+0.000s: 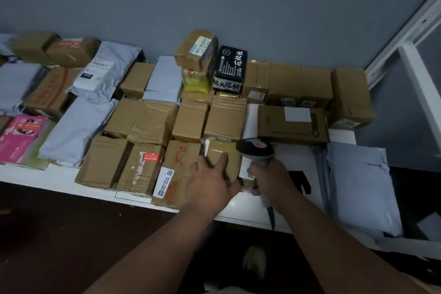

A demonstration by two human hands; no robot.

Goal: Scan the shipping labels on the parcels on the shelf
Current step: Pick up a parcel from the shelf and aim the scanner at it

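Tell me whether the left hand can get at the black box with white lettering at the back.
Probably yes: the left hand rests on a small brown parcel, and only low cardboard boxes lie before the black box with white lettering.

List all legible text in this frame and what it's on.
"花椒长": black box, top face.
"天" in red: brown carton beside the left hand.
"DTG", unsure: grey mailer label.
Shipping labels, red stickers, pink package: too small or blurred.
Scanner in right hand: nothing readable.
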